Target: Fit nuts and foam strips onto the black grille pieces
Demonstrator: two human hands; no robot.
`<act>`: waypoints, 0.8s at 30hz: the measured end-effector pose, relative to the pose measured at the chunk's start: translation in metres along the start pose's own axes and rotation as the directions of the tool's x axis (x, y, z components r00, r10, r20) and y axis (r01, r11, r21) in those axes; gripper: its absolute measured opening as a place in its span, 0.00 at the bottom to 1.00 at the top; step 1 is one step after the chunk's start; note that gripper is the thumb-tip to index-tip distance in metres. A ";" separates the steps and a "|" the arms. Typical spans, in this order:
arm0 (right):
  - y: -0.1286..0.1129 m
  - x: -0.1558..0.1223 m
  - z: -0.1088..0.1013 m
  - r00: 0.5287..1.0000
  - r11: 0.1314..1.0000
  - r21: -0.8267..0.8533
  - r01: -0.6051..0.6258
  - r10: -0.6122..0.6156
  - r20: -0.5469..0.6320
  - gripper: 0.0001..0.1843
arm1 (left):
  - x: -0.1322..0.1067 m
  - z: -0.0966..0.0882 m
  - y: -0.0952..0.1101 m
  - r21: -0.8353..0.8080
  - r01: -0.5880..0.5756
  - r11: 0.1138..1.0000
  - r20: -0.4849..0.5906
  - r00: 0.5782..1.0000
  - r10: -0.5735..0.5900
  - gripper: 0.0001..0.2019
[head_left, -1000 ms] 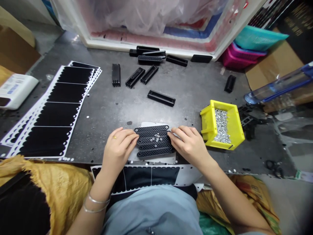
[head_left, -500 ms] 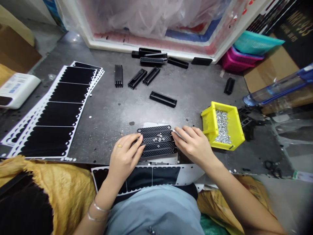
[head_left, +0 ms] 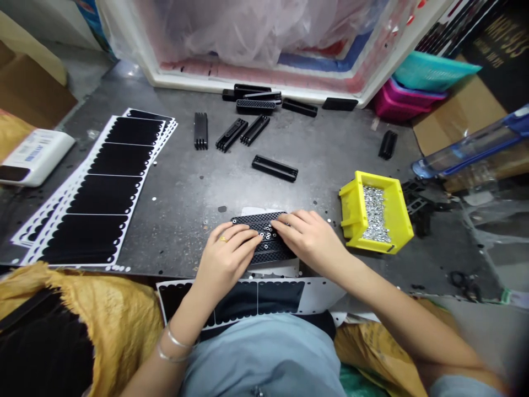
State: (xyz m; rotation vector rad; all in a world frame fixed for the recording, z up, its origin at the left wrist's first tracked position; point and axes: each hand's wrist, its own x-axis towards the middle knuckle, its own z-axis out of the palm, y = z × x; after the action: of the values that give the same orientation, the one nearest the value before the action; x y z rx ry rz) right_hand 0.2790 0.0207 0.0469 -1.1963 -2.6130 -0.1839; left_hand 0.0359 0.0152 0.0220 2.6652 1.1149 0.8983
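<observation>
Several black strips with a cross-hatched surface lie side by side on a white sheet at the table's front edge. Small silver rings are scattered over their middle. From the left, my left hand, with a gold ring on one finger, reaches across the strips, its fingertips drawn together at the silver rings. My right hand comes in from the right, fingers closed together at the upper edge of the same rings. Whatever is between the fingertips of either hand is too small to make out. Both hands hide the strips' ends.
A yellow bin of small metal parts stands right of my hands. Several black slotted pieces lie farther back. Printed black-and-white sheets are stacked at left. A white-framed tray borders the back; scissors lie front right.
Both hands have moved inward from the ends of the strips to the silver rings in the middle. The strips stay in about the same place.
</observation>
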 end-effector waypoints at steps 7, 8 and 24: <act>-0.005 -0.020 0.010 0.979 0.945 0.281 -0.170 0.195 -0.063 0.08 | 0.000 -0.011 -0.008 0.026 -0.011 1.000 0.001 1.000 0.011 0.07; -0.005 -0.026 0.009 0.970 0.935 0.293 -0.202 0.232 -0.070 0.08 | -0.001 -0.013 -0.009 0.038 -0.001 0.999 -0.004 1.000 0.001 0.07; -0.004 -0.045 -0.005 0.995 0.996 0.054 -0.076 0.079 -0.065 0.14 | -0.011 -0.011 -0.003 -0.093 -0.064 0.994 0.055 0.996 0.069 0.08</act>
State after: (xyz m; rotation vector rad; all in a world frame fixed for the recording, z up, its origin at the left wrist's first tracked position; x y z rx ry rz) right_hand 0.3052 -0.0152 0.0387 -1.2495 -2.4939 -0.1386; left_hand 0.0217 0.0089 0.0243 2.6501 0.9538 0.8554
